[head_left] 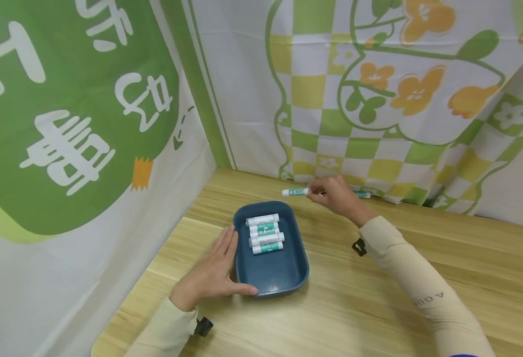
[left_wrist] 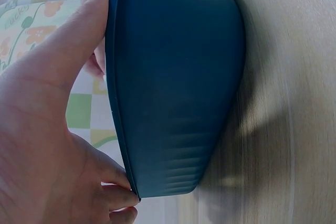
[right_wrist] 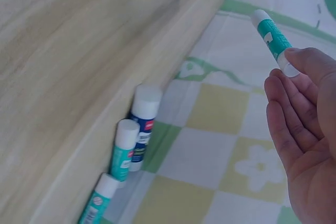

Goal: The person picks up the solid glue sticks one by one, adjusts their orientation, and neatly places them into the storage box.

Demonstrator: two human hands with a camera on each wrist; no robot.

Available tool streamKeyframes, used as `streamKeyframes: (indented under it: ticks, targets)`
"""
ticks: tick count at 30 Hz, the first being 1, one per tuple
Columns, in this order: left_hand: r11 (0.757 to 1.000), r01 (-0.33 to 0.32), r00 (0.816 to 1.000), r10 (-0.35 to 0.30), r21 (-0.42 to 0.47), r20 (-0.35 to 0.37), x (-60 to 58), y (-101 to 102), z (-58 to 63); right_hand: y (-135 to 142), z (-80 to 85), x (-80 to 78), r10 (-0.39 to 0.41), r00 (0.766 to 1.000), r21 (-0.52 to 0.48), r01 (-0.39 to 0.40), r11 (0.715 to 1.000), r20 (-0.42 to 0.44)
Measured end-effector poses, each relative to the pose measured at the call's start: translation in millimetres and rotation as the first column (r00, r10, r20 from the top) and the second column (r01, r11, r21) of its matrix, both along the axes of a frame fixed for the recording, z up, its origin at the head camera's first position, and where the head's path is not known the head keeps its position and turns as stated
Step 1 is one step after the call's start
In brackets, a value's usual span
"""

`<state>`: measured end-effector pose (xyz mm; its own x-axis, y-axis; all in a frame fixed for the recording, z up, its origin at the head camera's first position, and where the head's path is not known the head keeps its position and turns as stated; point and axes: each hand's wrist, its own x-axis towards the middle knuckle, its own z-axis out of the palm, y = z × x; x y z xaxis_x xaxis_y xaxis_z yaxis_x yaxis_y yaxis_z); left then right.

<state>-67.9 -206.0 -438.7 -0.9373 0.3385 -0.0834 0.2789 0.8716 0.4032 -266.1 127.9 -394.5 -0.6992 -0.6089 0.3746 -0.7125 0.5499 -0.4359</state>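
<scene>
My right hand pinches one end of a white-and-teal glue stick between thumb and fingers, up behind the tray's far end. The right wrist view shows this glue stick held at its lower end. Spread along the left side of a dark blue tray is my left hand, thumb on the near rim and straight fingers against the side farther back. In the left wrist view, its thumb touches the tray's rim. Several glue sticks lie side by side in the tray's far half.
Along the table's back edge are two teal glue sticks and a larger dark blue one. They are mostly behind my right hand in the head view. Printed cloths hang behind and left of the wooden table.
</scene>
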Motion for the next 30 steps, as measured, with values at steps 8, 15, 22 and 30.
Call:
streamKeyframes:
  ticks: [8,15,22,30]
  targets:
    - [1.000,0.002,1.000,-0.002,-0.006,0.008,0.2,-1,1.5,-5,11.8,25.5,0.069,0.997,0.009,-0.069,0.998,-0.040]
    - [1.000,0.011,1.000,-0.011,-0.013,-0.004,-0.3,0,1.7,-12,9.7,46.6,0.133,0.990,0.052,-0.131,0.990,-0.036]
    - [1.000,0.017,1.000,-0.017,-0.005,0.001,-1.1,1,1.6,-20,4.7,61.7,0.190,0.981,0.071,-0.186,0.980,-0.045]
    - [1.000,0.011,1.000,-0.011,-0.015,0.004,-1.1,0,0.7,-30,-7.6,74.6,0.294,0.956,0.082,-0.293,0.953,0.000]
